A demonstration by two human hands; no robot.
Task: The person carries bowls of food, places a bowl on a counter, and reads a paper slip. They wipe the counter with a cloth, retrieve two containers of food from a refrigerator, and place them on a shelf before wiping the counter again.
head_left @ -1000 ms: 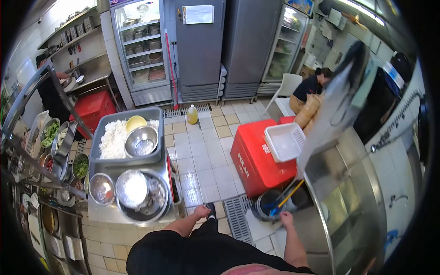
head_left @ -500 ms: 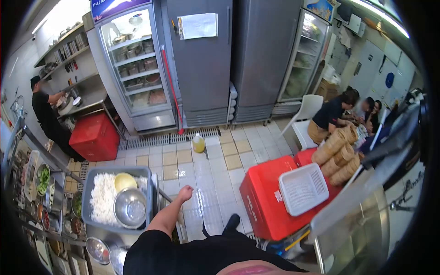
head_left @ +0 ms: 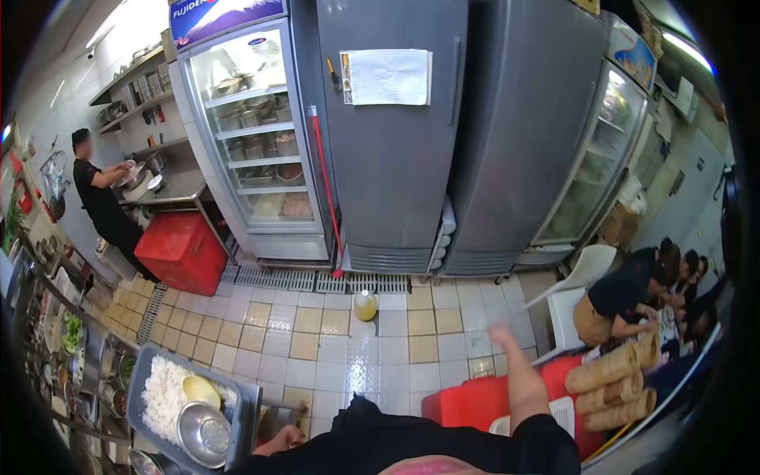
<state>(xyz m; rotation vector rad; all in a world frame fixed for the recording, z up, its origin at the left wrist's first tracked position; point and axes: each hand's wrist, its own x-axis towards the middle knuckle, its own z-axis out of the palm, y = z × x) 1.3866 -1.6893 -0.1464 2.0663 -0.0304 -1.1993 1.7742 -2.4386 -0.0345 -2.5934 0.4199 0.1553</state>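
Note:
My left hand (head_left: pixel 286 438) hangs low beside my body with its fingers curled in, and nothing shows in it. It is nearest to the grey tub (head_left: pixel 136 396) of white, rice-like food (head_left: pixel 164 396). A metal bowl (head_left: pixel 204 434) and a yellow bowl (head_left: pixel 201 390) rest in that tub. My right hand (head_left: pixel 500 336) is swung out in front, over the floor tiles, beyond the red cooler box (head_left: pixel 455 404). Motion smears its fingers, and I cannot make out anything in it.
A bottle of yellow liquid (head_left: pixel 365 305) stands on the tiled floor (head_left: pixel 340 348) ahead. Grey refrigerators (head_left: pixel 388 174) line the far side. A white chair (head_left: pixel 566 309), seated people (head_left: pixel 621 293) and bamboo steamers (head_left: pixel 606 372) are at right. Another person (head_left: pixel 99 190) works at the left counter.
My view has turned and shifted; the fridges appear larger. My left arm has swung back toward my body, and my right arm has come into view, reaching forward.

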